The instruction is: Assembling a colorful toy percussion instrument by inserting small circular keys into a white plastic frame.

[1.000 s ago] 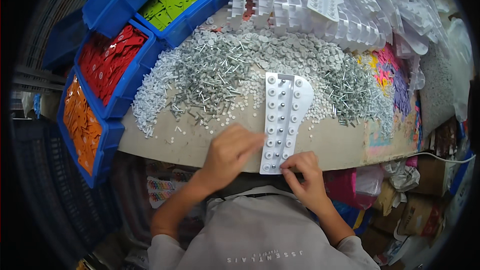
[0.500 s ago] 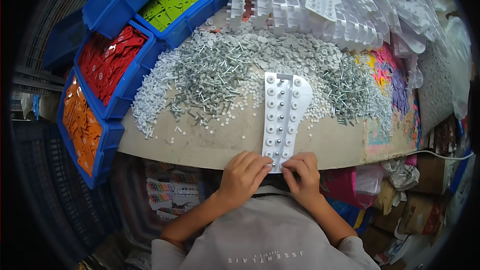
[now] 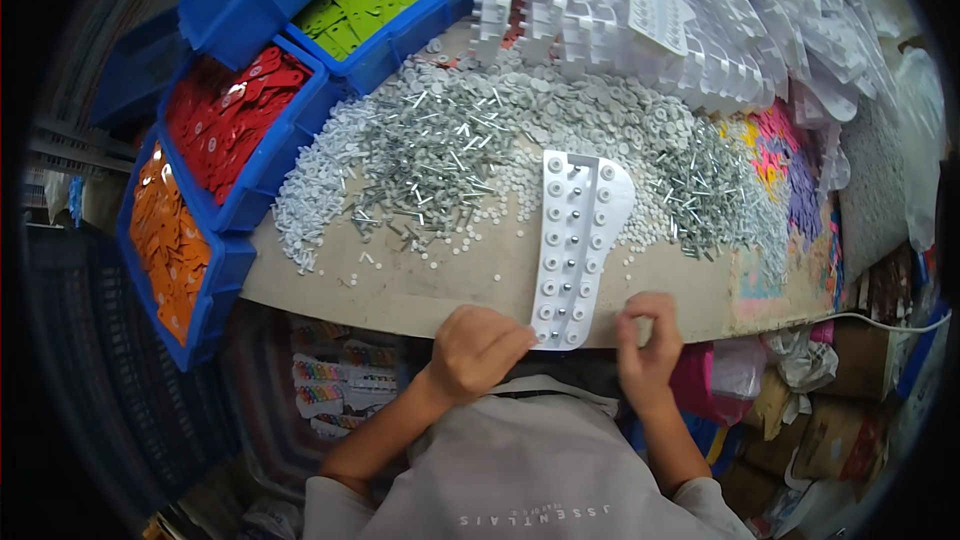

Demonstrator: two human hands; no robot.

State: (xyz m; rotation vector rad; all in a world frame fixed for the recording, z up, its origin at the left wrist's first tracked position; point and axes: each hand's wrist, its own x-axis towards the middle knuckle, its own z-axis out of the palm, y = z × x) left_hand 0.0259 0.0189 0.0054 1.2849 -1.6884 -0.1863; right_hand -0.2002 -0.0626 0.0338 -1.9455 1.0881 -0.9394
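Observation:
A long white plastic panel [image 3: 588, 230], wider toward its far right side, lies near the table's front edge. Round white caps line both its sides, and small metal pins stand in a row along its middle channel. My left hand [image 3: 478, 350] is closed, its fingertips at the panel's near left corner, gripping that edge. To the right of the panel and apart from it, my right hand [image 3: 652, 348] is raised with the index finger bent down to the thumb. Whether anything small sits in that pinch cannot be seen.
Loose metal pins [image 3: 440, 155], white washers [image 3: 620, 105] and small white pieces [image 3: 305, 195] cover the table. At left stand blue bins with green [image 3: 370, 0], red [image 3: 235, 120] and orange parts [image 3: 165, 245]. White panels [image 3: 640, 30] are stacked behind; pink and purple pieces [image 3: 785, 160] lie right.
My right hand has lifted off the panel and moved right. My left hand stays at the near left corner, its fingers more closed. The whole view has shifted slightly.

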